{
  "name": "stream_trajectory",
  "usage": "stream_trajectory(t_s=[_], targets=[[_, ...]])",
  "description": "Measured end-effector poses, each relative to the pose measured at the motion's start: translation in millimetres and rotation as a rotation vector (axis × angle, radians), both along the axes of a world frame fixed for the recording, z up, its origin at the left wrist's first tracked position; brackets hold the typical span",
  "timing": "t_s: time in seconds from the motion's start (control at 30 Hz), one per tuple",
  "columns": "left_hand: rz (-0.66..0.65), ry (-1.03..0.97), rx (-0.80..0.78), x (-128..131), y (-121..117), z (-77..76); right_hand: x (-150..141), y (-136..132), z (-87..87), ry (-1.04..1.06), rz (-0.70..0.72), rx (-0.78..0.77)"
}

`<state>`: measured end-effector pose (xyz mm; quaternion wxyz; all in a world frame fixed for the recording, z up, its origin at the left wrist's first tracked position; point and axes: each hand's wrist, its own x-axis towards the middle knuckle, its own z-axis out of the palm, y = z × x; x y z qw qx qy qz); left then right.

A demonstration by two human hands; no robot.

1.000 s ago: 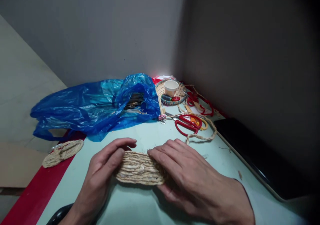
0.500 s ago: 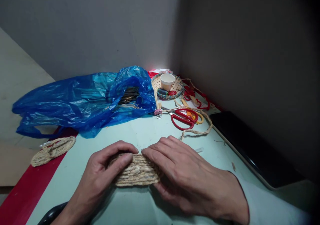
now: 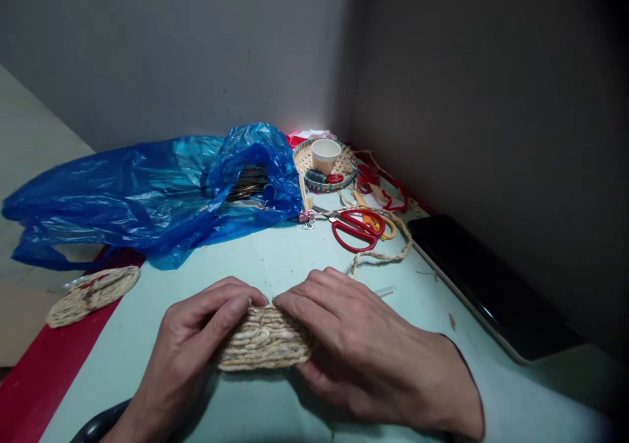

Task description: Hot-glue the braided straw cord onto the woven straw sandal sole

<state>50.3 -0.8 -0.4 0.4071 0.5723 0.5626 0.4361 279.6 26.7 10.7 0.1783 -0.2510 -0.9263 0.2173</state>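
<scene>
Between my hands is a small woven straw piece (image 3: 263, 341), made of beige braided cord laid in rows and tilted up off the pale green tabletop. My left hand (image 3: 201, 328) grips its left end, with the thumb on the near face and the fingers over the top edge. My right hand (image 3: 363, 345) is closed round the right end, its fingers bent over the upper edge and its thumb underneath. Both ends of the piece are hidden by my hands. A similar flat oval of coiled cord (image 3: 93, 295) lies at the left on the red strip.
A blue plastic bag (image 3: 162, 187) with dark strips inside lies at the back left. Red-handled scissors (image 3: 358, 230), a pink binder clip (image 3: 307, 216) and a braided cord (image 3: 388, 257) are beyond my hands. A woven basket (image 3: 301, 161) holds a paper cup (image 3: 325, 154). A black tablet (image 3: 491, 286) lies right.
The view has shifted slightly, so the table things sit a little further left. My left thumb has slid up toward the top edge of the woven piece; both hands still hold it.
</scene>
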Motion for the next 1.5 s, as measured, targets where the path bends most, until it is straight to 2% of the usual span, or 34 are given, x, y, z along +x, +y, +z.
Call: stream_trajectory(t_s=[0.13, 0.3, 0.4, 0.53, 0.7, 0.9, 1.1, 1.3, 1.37, 1.5], targets=[[0.011, -0.061, -0.011, -6.1, -0.1, 1.0, -0.2, 4.0, 1.6, 0.034, -0.028, -0.003], [0.15, -0.46, -0.19, 0.5, 5.3, 9.6, 1.7, 10.8, 2.2, 0.175, -0.112, 0.015], [0.129, -0.594, -0.247, 7.6, 7.2, 8.8, 2.2, 12.9, -1.3, 0.237, -0.154, 0.037], [0.045, -0.591, -0.276, 14.1, 5.9, 4.4, 2.5, 11.7, -4.9, 0.185, -0.151, 0.029], [0.074, -0.638, -0.27, 18.9, 6.2, 5.6, 0.8, 10.1, -4.7, 0.16, -0.143, 0.029], [0.102, -0.655, -0.273, 19.2, 8.5, 1.6, -5.0, 10.1, -14.9, 0.169, -0.148, 0.089], [0.051, -0.621, -0.226, 16.0, 7.0, 0.1, -4.4, 10.9, -15.8, 0.176, -0.149, 0.07], [0.03, -0.677, -0.123, 18.9, 6.8, 8.1, -2.9, 13.2, -15.3, 0.297, -0.219, 0.115], [0.066, -0.692, -0.096, 17.3, 8.9, 11.1, -1.2, 16.0, -14.4, 0.362, -0.282, 0.153], [0.276, -0.632, -0.079, 3.5, 15.4, 9.1, 4.8, 21.8, -7.9, 0.489, -0.443, 0.222]])
